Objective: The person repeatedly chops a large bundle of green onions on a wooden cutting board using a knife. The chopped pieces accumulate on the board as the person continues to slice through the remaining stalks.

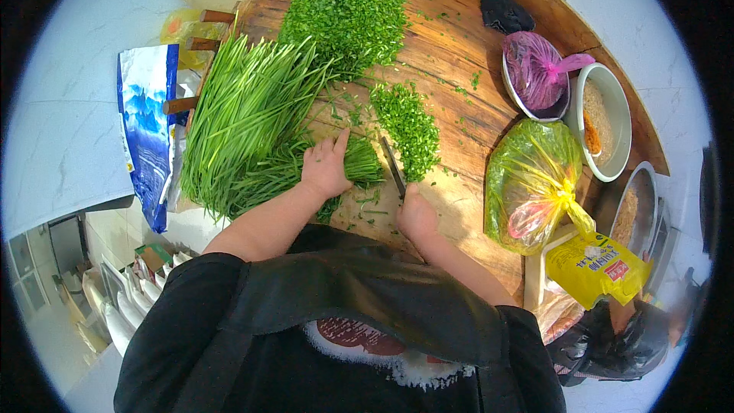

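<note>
My left hand (325, 167) presses down on a bunch of garlic chives (362, 162), fingers spread over the stalks near their cut ends. In my right hand (417, 212) is the handle of a knife (392, 163), its dark blade seen nearly edge-on. The blade stands between the bunch and a small heap of freshly chopped chives (408, 123). A thick pile of long uncut chives (246, 120) lies to the left of the bunch. Farther back sits a large mound of chopped greens (347, 17). All of this rests on a wooden worktop (459, 195).
Along the right stand a bowl with a purple bag (536, 71), a pale bowl of coarse grains (599, 109), a knotted yellow bag (533, 183) and a metal bowl (642, 195). A black cloth (506, 12) lies behind. Another person (619, 332) is at lower right. Wooden handles (183, 104) project at left.
</note>
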A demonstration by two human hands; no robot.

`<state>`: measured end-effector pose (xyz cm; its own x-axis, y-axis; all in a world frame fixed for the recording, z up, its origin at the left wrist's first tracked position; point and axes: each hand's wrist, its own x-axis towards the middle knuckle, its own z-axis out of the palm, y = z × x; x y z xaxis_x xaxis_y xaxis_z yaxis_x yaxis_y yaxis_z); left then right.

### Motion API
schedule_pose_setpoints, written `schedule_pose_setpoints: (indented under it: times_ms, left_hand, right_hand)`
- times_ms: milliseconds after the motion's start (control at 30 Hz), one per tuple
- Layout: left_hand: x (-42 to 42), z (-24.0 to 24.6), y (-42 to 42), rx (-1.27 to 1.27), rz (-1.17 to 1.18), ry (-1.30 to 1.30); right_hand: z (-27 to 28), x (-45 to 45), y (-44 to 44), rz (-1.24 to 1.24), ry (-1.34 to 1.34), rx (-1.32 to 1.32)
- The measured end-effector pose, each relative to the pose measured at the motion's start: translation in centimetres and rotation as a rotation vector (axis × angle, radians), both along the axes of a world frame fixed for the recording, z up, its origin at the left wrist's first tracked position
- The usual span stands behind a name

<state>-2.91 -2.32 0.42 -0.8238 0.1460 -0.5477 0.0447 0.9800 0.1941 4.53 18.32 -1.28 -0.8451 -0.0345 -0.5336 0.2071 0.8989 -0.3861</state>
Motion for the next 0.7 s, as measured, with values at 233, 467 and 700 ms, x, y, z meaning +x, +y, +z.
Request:
schedule_pose_setpoints:
  times_ms: [233, 467, 700]
  left_hand:
    - [1.4, 0.0, 0.5, -0.015, 0.03, 0.112]
    - [-0.6, 0.4, 0.0, 0.038, 0.144, -0.016]
    - [-0.6, 0.6, 0.0, 0.066, 0.138, -0.02]
  right_hand:
    - [1.4, -0.3, 1.1, -0.096, -0.099, -0.101]
    - [5.0, 3.1, 5.0, 0.056, -0.227, 0.008]
    - [4.5, 3.8, 3.0, 0.294, -0.183, -0.068]
